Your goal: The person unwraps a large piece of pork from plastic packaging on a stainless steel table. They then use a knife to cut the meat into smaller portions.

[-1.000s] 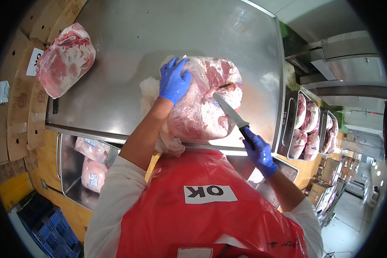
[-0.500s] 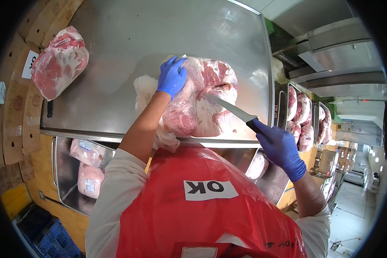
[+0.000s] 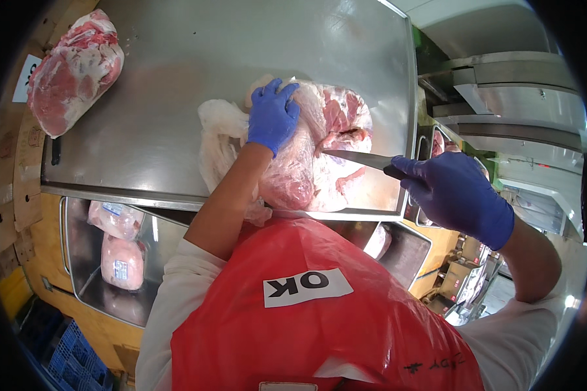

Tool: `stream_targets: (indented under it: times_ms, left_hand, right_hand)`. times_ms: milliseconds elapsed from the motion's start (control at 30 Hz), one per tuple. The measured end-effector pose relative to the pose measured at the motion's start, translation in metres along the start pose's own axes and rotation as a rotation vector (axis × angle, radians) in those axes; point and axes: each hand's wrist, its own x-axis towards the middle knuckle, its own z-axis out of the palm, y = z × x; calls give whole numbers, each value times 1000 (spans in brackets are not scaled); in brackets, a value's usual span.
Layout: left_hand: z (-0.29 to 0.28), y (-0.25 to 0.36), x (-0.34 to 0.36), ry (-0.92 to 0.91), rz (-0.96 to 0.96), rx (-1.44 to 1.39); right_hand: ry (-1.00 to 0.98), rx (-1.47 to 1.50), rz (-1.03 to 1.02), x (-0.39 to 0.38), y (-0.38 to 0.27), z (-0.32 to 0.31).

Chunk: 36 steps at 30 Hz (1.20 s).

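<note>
A large piece of raw meat [image 3: 336, 117] lies near the front edge of the steel table [image 3: 169, 58]. Clear plastic wrap [image 3: 218, 127] covers its left part and trails off to the left. My left hand [image 3: 273, 117], in a blue glove, rests on the wrapped top with fingers spread. In my right hand [image 3: 463, 192], also gloved, is a knife [image 3: 362, 157] with a black handle, gripped from the right. Its blade points left, and the tip touches the meat at a fold in the exposed side.
Another piece of raw meat [image 3: 78, 75] lies at the table's far left, beside cardboard boxes [image 3: 19, 189]. Below the front edge stands a steel tub [image 3: 156, 251] with wrapped meat. A second steel bin [image 3: 407, 251] is at the right, near stacked boxes [image 3: 460, 274].
My right hand has risen and shifted right, and the knife blade now lies flatter, its tip at the fold. My left hand stays on the wrapped meat. The whole view has shifted slightly.
</note>
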Motion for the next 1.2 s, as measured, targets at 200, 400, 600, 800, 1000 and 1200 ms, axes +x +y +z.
stream_targets:
  times_ms: [200,400,600,800,1000,1200]
  left_hand:
    - [-3,8,-6,41,-55,-28]
    - [-7,7,-4,25,-37,-8]
    - [-11,5,4,-19,-32,-43]
    - [-1,-17,24,32,85,-119]
    - [-4,-10,33,34,122,-254]
    - [-5,-10,32,25,120,-229]
  right_hand:
    - [106,-82,-66,-12,26,67]
    - [283,254,75,-40,51,252]
    - [555,475,102,-7,38,366]
    - [713,665,142,-8,3,358]
    - [509,441,234,-81,4,264]
    - [474,297,110,-87,18,203]
